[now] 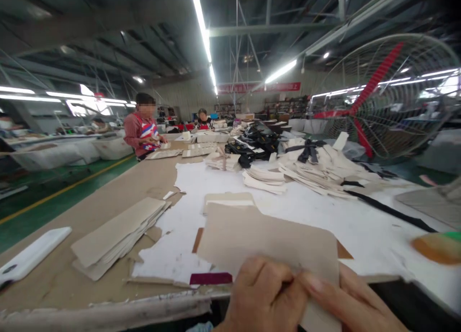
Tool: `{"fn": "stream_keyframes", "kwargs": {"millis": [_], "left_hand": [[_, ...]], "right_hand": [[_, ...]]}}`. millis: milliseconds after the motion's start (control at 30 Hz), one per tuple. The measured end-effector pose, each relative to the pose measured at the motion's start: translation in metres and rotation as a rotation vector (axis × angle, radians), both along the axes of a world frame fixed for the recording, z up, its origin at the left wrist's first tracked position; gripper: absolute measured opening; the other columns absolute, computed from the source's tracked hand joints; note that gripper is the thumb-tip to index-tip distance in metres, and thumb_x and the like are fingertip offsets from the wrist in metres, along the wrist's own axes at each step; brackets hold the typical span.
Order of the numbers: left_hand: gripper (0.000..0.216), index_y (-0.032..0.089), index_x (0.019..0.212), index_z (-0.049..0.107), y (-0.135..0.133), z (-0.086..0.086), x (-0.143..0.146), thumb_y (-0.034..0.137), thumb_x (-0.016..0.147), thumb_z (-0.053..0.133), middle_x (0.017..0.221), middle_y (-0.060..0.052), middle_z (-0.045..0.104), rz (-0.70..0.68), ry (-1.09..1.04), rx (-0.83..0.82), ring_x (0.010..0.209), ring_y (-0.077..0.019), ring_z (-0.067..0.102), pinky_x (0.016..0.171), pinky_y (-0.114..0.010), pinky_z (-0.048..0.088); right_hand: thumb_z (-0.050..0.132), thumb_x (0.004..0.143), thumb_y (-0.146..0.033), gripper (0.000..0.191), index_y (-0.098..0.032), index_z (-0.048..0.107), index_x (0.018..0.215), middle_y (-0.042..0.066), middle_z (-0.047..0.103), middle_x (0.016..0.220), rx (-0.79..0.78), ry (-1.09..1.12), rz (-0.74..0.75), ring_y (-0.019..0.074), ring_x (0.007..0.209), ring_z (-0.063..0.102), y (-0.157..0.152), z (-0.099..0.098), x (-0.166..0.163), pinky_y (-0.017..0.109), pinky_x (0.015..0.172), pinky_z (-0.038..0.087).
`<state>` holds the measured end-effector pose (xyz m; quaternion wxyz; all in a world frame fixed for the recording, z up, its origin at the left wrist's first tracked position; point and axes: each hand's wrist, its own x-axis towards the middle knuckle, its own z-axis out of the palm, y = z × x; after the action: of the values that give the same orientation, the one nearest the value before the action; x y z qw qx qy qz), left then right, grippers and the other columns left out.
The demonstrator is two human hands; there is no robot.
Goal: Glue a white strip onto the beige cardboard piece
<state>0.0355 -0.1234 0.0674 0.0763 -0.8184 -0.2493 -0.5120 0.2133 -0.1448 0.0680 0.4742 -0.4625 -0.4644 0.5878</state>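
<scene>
A beige sheet [266,233] stands at the lower centre of the frame, above the near edge of the desk [133,183]. The left hand [264,293], its fingers curled in tight, grips its lower part; the right hand [355,296] meets it there, thumb across the front and fingers partly hidden behind, pinching the same sheet. Just left of the hands is a purple strip [211,278]. White paper [306,209] covers the middle of the desk. A fanned stack of beige pieces [118,233] lies at the lower left, with a white flat object [34,255] beyond it at the frame's left edge. Near the centre is a black heap [257,142]; a large fan [392,96] fills the upper right. A person [142,130] stands left of centre, at the desk's far side.
</scene>
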Motion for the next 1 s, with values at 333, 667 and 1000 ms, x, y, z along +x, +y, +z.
{"fn": "stream_keyframes", "kwargs": {"millis": [333, 667, 1000], "left_hand": [[0.063, 0.032, 0.154, 0.037, -0.010, -0.065, -0.057, 0.046, 0.097, 0.061, 0.154, -0.013, 0.048, 0.205, -0.256, -0.860, 0.134, -0.0308, 0.055, 0.109, -0.052, 0.050], [0.080, 0.028, 0.153, 0.042, -0.006, -0.087, -0.071, 0.063, 0.086, 0.068, 0.143, -0.013, 0.061, 0.110, -0.381, -1.297, 0.121, -0.0291, 0.066, 0.091, -0.037, 0.060], [0.078, 0.024, 0.149, 0.045, 0.006, -0.055, -0.056, 0.062, 0.085, 0.070, 0.133, -0.011, 0.070, -0.082, -0.743, -1.643, 0.116, -0.0338, 0.069, 0.093, -0.045, 0.060]], "right_hand": [[0.092, 0.070, -0.048, 0.049, -0.015, 0.080, 0.104, 0.011, 0.078, 0.078, -0.290, 0.224, -0.099, 0.0217, 0.063, 0.074, -0.024, -0.057, 0.060, 0.025, 0.057, 0.057], [0.094, 0.069, -0.041, 0.040, -0.019, 0.081, 0.099, 0.010, 0.080, 0.083, -0.136, 0.488, -0.029, 0.0236, 0.067, 0.077, -0.006, -0.082, 0.058, 0.027, 0.062, 0.061], [0.089, 0.072, -0.050, 0.049, -0.021, 0.069, 0.106, 0.008, 0.079, 0.092, -0.132, 0.305, -0.045, 0.0238, 0.073, 0.075, 0.038, -0.071, 0.051, 0.034, 0.067, 0.058]]}}
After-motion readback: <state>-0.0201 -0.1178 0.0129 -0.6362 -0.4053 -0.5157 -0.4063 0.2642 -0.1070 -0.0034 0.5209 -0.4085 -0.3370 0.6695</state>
